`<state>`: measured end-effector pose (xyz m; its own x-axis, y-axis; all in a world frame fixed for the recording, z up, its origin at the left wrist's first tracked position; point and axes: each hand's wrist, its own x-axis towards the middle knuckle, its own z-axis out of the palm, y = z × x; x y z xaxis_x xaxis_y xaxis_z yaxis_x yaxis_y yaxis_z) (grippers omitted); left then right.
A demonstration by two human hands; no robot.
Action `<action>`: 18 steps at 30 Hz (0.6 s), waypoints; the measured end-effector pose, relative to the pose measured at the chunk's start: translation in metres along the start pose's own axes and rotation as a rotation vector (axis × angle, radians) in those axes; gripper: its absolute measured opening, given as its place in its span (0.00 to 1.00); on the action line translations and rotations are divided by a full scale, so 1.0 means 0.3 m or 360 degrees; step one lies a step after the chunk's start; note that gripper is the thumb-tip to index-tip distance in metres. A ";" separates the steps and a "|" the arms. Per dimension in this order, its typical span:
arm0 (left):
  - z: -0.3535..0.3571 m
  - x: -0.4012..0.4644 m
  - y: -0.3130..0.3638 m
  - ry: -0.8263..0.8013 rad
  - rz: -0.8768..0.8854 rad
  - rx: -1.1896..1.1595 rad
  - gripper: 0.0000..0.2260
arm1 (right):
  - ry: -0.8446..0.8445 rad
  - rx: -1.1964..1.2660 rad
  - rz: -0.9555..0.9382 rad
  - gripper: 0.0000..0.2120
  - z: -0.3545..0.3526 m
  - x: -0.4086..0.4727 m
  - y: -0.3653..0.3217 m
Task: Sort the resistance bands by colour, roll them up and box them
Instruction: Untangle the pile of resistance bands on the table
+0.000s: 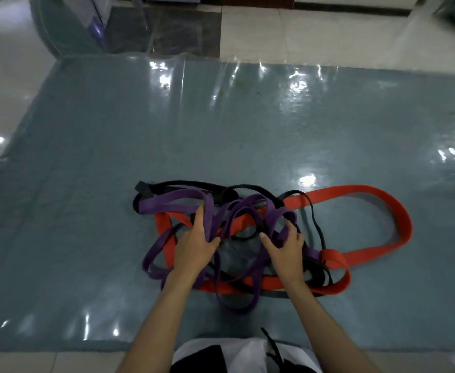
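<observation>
Key relation: the purple bands [172,204] lie directly under and ahead of both hands, in the middle of the tangle; their longest free run stretches left from the left hand, so that hand is nearer the loose end.
Left hand [198,244]: a purple strand runs between thumb and fingers, and the thumb looks to pinch it.
Right hand [285,244]: fingers curled over purple loops at the knot's right side; how firm the hold is cannot be told.
Red bands [369,195]: wide, flat, matte strap; one big loop sweeps out to the right, well clear of the hands, while other stretches thread under the purple.
Black bands [194,184]: thinner, running along the far edge and down the right side.
Pile: all three colours interlaced, unsorted, nothing rolled.
Mat [86,157]: grey-blue, under glossy, wrinkled clear film.
Box: none in view.
</observation>
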<state>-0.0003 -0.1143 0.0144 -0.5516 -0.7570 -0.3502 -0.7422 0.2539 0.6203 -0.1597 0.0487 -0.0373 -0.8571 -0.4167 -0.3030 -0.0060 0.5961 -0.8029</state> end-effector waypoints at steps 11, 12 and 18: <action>-0.051 0.099 -0.064 0.0046 -0.0050 -0.0704 0.42 | -0.0097 -0.1028 0.0051 0.45 0.038 0.162 -0.024; -0.065 0.104 -0.060 -0.0009 -0.0044 -0.0734 0.43 | -0.0141 -0.1034 0.0021 0.41 0.021 0.179 -0.009; -0.135 0.110 -0.064 -0.0089 0.0084 -0.0664 0.47 | -0.0267 0.0021 0.0133 0.08 -0.133 0.245 0.014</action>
<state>0.0110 -0.1685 0.0194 -0.6131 -0.7129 -0.3404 -0.5006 0.0172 0.8655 -0.2433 0.0479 -0.0424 -0.7564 -0.4752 -0.4494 0.0697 0.6247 -0.7778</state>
